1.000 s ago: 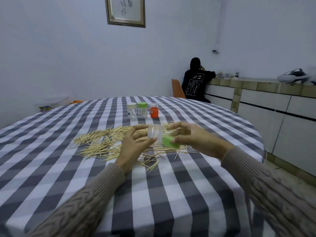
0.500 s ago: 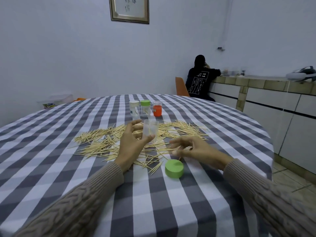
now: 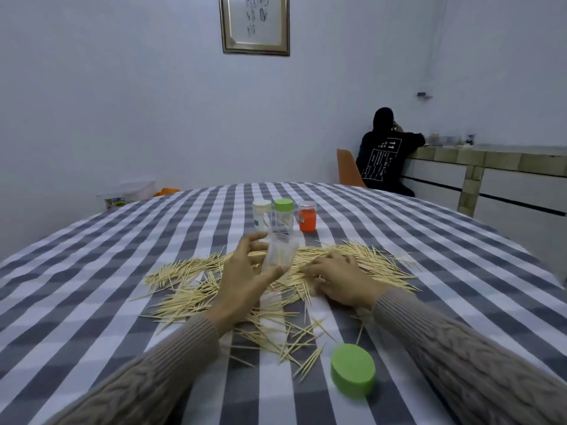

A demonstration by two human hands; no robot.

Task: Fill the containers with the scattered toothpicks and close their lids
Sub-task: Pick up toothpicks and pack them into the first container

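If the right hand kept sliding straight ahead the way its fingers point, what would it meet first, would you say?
The right hand points forward-left into the scattered toothpicks, which it would likely meet first; beyond them stands the clear container that the left hand holds, though depth is unclear.

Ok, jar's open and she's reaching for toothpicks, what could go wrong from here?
The clear jar is held tilted in the left hand, so loaded toothpicks could slide back out. The right hand presses into a crisscrossed pile of toothpicks; a grab may come up misaligned and jam at the mouth. The green lid lies near the right sleeve, which could knock it.
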